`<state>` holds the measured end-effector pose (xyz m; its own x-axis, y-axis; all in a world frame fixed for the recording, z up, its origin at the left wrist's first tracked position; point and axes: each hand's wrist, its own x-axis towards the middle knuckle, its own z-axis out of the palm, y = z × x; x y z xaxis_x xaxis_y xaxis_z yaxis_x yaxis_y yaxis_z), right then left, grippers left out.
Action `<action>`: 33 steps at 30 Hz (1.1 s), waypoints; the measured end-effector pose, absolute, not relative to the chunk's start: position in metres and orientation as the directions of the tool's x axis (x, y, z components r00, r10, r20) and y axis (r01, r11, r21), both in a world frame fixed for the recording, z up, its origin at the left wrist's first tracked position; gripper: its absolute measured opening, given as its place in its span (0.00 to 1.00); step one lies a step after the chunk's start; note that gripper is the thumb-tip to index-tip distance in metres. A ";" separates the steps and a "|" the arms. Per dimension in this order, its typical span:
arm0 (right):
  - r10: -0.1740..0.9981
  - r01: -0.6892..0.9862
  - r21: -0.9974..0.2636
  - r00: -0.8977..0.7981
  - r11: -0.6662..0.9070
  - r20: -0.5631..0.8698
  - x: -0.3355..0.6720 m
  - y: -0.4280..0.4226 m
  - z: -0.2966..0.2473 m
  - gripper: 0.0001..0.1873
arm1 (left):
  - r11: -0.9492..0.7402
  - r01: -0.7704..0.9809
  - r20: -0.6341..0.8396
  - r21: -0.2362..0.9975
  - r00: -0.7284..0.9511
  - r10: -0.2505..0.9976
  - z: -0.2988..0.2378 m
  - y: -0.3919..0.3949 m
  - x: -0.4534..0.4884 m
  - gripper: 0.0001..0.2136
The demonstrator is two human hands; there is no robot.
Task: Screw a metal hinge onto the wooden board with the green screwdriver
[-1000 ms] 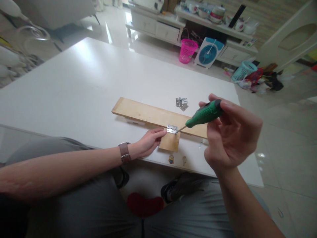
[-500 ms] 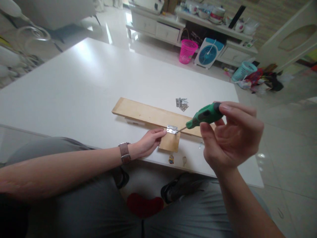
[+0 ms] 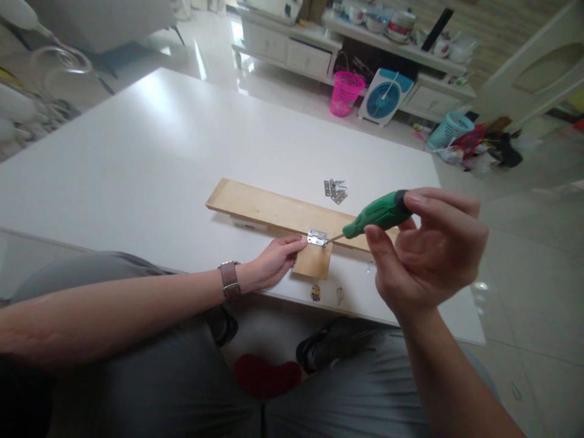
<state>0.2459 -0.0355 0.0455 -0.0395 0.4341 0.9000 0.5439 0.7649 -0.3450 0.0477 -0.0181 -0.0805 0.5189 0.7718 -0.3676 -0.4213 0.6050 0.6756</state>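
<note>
A long wooden board point(image 3: 269, 208) lies on the white table point(image 3: 150, 158), with a small wooden block point(image 3: 312, 261) set against its near edge. A silver hinge point(image 3: 317, 237) bridges the two. My left hand point(image 3: 274, 263) rests beside the block, fingertips pressed to its left edge and the hinge. My right hand point(image 3: 426, 249) pinches a green-handled screwdriver point(image 3: 376, 214) by its fingertips. The screwdriver's tip sits on the hinge's right side.
Spare hinges and screws point(image 3: 335, 190) lie beyond the board. A loose screw point(image 3: 368, 266) and two small trinkets point(image 3: 326, 294) sit near the table's front edge. On the floor behind stand a pink basket point(image 3: 345, 92), a blue fan point(image 3: 382, 97) and a teal basket point(image 3: 449, 129).
My right hand's fingers have shifted round the screwdriver handle, which has rolled a little. The tip stays on the hinge, and my left hand has not moved.
</note>
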 end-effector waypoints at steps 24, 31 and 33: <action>0.466 0.456 -0.395 -0.050 0.797 0.883 0.245 -0.036 0.041 0.30 | 0.609 -0.419 -0.368 0.674 0.524 0.768 -0.079 -0.018 0.047 0.17; 0.430 0.415 -0.360 -0.085 0.836 0.899 0.249 -0.033 0.040 0.32 | 0.611 -0.413 -0.365 0.675 0.533 0.763 -0.079 -0.017 0.047 0.18; 0.428 0.420 -0.362 -0.072 0.832 0.901 0.247 -0.033 0.039 0.30 | 0.606 -0.416 -0.365 0.678 0.526 0.769 -0.080 -0.017 0.047 0.18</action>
